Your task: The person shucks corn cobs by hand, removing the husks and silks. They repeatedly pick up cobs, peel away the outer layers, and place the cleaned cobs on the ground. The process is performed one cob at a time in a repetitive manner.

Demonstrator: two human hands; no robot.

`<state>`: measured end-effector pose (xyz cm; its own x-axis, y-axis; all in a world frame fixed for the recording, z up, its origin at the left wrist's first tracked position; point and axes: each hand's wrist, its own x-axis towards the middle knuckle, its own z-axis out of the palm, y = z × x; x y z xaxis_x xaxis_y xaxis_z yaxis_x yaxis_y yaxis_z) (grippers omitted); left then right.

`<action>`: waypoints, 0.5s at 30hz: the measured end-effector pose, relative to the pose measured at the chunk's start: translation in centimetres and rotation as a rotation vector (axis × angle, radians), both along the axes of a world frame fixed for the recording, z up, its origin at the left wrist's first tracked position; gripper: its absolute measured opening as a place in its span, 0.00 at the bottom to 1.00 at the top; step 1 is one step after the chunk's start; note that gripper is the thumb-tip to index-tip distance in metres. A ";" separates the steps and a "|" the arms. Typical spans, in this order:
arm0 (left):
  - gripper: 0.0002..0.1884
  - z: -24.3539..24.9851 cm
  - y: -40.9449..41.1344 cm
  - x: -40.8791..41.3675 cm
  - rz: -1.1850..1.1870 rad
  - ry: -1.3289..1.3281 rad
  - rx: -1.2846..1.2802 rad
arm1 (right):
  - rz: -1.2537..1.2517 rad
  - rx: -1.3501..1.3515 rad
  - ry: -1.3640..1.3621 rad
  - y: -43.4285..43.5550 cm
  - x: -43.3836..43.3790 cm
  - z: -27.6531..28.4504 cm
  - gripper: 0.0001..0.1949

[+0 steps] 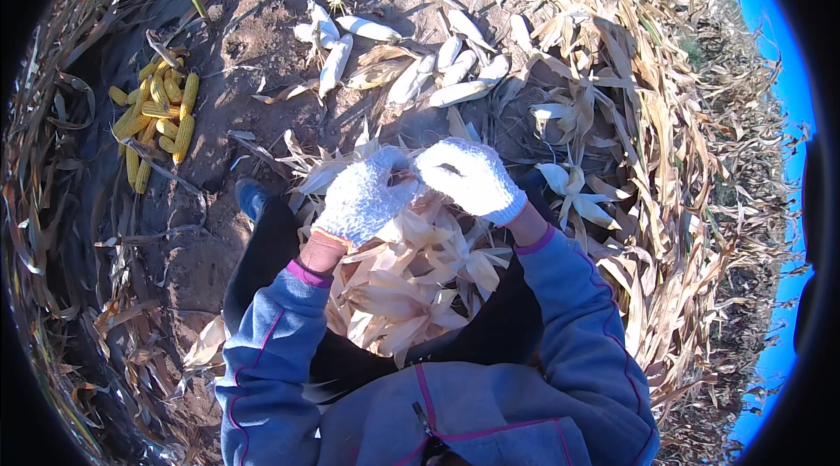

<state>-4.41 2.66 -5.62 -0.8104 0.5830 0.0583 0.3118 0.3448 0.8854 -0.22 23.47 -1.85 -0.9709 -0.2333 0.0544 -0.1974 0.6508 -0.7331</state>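
My left hand, in a white knitted glove with an orange cuff edge, is curled in front of me. Close against it is my right hand, gloved in the same way, its fingers bent inward. The fingertips meet, and whatever may be between them is hidden by the gloves and glare. Directly below both hands, a heap of pale dry corn husks fills the space between my legs. More loose husk sticks out beyond my left hand.
Husked yellow corn cobs lie piled on the soil at the left. Several ears in pale husks are scattered ahead. Opened husks lie to the right, beside a bank of dry corn stalks. My shoe shows at left.
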 end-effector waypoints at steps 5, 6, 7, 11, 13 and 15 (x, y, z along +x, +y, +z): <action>0.29 3.1 -2.6 -2.3 0.051 0.175 -0.287 | -0.286 0.402 -0.004 8.5 -2.4 -7.9 0.12; 0.29 3.2 -3.1 -2.2 0.105 0.323 -0.357 | -0.364 0.498 -0.052 10.0 -2.6 -9.7 0.12; 0.28 3.6 -3.5 -2.1 0.114 0.409 -0.517 | -0.357 0.481 -0.098 10.4 -2.7 -11.2 0.13; 0.21 2.1 -4.5 0.0 -0.124 0.532 -0.866 | -0.203 0.453 -0.265 9.6 -3.7 -15.0 0.21; 0.21 2.5 -3.4 1.9 -0.301 0.420 -0.841 | -0.096 0.449 -0.310 8.2 -4.9 -16.2 0.25; 0.20 1.5 -2.9 3.7 -0.442 0.515 -0.689 | -0.041 0.431 -0.298 7.0 -5.7 -19.1 0.29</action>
<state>-0.69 -0.21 -4.10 -0.4802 0.8684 -0.1237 0.8313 0.4955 0.2517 -5.89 30.49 -20.93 -0.9382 -0.1351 -0.3186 0.0108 0.9087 -0.4173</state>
